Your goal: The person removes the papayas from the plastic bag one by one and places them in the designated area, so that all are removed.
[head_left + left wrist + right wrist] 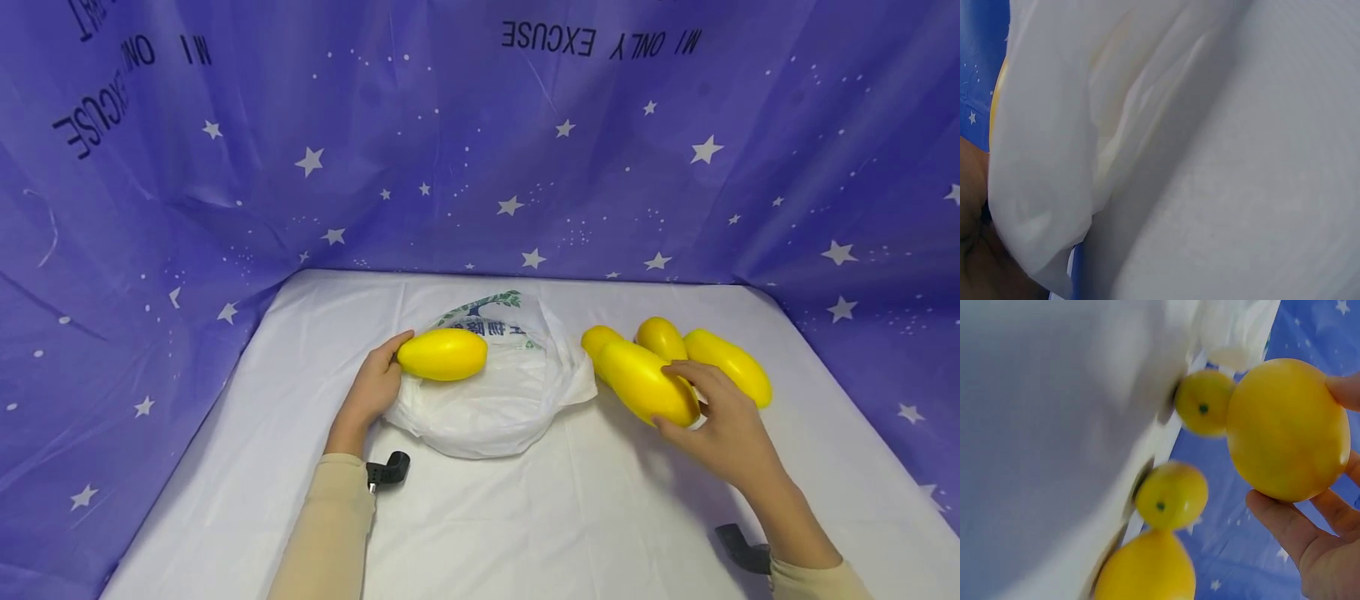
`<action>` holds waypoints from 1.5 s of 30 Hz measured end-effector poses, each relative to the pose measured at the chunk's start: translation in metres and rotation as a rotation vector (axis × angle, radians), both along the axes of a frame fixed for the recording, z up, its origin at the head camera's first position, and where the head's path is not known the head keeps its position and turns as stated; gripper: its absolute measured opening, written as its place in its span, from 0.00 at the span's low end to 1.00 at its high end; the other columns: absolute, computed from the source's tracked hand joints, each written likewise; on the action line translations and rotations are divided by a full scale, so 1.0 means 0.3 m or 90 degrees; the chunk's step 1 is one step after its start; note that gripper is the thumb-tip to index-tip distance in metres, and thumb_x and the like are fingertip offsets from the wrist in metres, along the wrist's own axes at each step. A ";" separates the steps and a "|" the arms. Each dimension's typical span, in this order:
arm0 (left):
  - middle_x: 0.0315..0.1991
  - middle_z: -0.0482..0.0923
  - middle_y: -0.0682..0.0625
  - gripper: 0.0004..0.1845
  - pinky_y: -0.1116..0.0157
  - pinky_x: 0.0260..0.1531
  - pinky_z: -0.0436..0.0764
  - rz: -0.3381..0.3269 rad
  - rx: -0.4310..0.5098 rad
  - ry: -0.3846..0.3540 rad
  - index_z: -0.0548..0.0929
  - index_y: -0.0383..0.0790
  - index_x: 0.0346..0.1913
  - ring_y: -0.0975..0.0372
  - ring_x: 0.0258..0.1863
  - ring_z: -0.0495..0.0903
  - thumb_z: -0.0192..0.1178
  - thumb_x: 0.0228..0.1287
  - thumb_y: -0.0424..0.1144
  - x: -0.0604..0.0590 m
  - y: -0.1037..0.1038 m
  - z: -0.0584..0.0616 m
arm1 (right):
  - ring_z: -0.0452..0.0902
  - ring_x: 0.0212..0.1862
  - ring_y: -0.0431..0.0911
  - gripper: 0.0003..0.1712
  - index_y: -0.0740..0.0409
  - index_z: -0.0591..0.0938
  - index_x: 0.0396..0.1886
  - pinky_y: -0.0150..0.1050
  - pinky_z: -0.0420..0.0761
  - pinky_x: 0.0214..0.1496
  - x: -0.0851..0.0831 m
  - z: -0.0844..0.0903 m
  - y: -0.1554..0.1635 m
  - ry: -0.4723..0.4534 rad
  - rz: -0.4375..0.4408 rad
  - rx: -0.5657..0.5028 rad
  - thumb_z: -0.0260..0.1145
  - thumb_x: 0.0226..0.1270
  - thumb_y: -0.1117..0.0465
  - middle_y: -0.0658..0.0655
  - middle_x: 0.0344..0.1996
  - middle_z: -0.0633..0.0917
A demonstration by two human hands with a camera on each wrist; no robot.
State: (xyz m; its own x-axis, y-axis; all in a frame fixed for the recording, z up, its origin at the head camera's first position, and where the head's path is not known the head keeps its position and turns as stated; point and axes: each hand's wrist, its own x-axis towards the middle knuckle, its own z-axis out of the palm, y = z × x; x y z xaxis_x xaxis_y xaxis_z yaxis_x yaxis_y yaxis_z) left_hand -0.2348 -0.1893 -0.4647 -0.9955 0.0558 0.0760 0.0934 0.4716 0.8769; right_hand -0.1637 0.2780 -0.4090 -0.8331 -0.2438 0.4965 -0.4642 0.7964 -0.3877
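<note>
My left hand (375,383) holds a smooth yellow fruit (442,354), shaped like a mango, by its narrow end above the mouth of a white plastic bag (487,429). In the left wrist view the bag's thin side (1047,150) hangs in front of that hand and hides most of the fruit. On the right, my right hand (723,425) grips a larger, longer yellow fruit (645,383), thumb on one side and fingers on the other. The right wrist view shows this fruit (1288,431) end-on between the fingertips (1266,503).
Three more yellow fruits lie beyond the right hand: one beside the bag (597,337), one at the back (660,336) and a long one at the right (731,367). A white cloth covers the table (480,525). Purple star-printed curtains (450,150) stand around it.
</note>
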 end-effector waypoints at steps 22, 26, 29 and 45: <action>0.72 0.62 0.45 0.30 0.53 0.72 0.53 0.006 0.005 -0.007 0.64 0.43 0.74 0.53 0.72 0.56 0.37 0.69 0.25 0.006 0.000 -0.010 | 0.67 0.56 0.69 0.39 0.61 0.74 0.57 0.70 0.66 0.54 0.054 -0.066 0.213 -0.141 -0.107 0.033 0.80 0.42 0.62 0.70 0.55 0.75; 0.72 0.62 0.45 0.30 0.53 0.72 0.53 0.005 0.003 -0.003 0.64 0.42 0.73 0.53 0.72 0.56 0.37 0.70 0.26 0.002 -0.002 -0.011 | 0.66 0.56 0.70 0.39 0.62 0.73 0.58 0.71 0.64 0.55 0.049 -0.067 0.221 -0.153 -0.104 0.038 0.79 0.44 0.62 0.71 0.55 0.74; 0.72 0.62 0.46 0.29 0.54 0.72 0.53 0.003 0.000 -0.005 0.64 0.43 0.73 0.54 0.72 0.56 0.37 0.70 0.27 -0.002 -0.002 -0.009 | 0.66 0.57 0.70 0.39 0.62 0.73 0.58 0.71 0.63 0.57 0.048 -0.064 0.217 -0.146 -0.096 0.039 0.79 0.44 0.62 0.70 0.56 0.74; 0.72 0.62 0.45 0.30 0.53 0.72 0.54 0.001 -0.009 -0.010 0.64 0.43 0.74 0.53 0.72 0.56 0.37 0.70 0.26 -0.005 -0.003 0.002 | 0.63 0.68 0.57 0.41 0.56 0.77 0.62 0.50 0.60 0.73 -0.037 0.041 -0.025 0.014 0.025 -0.009 0.79 0.44 0.61 0.59 0.64 0.74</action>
State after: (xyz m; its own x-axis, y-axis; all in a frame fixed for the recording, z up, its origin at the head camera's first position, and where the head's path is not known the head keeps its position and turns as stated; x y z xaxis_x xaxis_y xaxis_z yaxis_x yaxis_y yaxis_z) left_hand -0.2363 -0.1903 -0.4642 -0.9967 0.0555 0.0591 0.0787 0.4840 0.8715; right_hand -0.1748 0.2707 -0.3967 -0.8119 -0.2697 0.5178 -0.5038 0.7718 -0.3879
